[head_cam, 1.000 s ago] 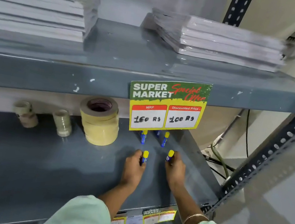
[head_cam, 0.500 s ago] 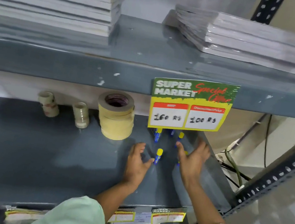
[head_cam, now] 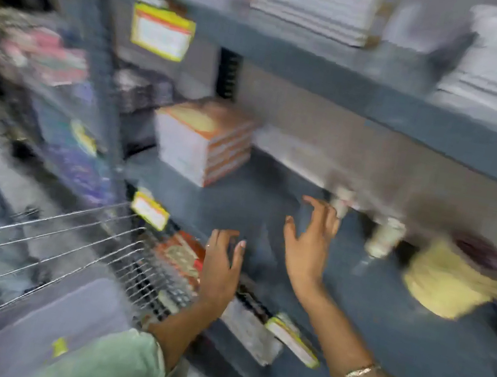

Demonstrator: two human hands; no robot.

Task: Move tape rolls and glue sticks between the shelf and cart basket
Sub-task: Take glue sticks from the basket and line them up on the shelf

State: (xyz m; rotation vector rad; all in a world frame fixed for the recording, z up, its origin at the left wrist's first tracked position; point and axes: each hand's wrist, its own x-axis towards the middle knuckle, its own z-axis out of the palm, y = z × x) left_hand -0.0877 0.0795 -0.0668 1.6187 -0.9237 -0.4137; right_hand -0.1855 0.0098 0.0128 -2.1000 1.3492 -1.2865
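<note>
The cart basket, made of wire, sits low on the left, just beside the grey shelf. The left hand hangs at the shelf's near edge, fingers curled, holding nothing. The right hand is over the shelf, fingers spread, its grip empty. To the right stand two small tape rolls, then a big yellow tape roll. Everything looks blurry.

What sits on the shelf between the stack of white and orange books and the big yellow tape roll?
In the head view, the open right hand and two small pale tape rolls, between the book stack and yellow roll.
</note>
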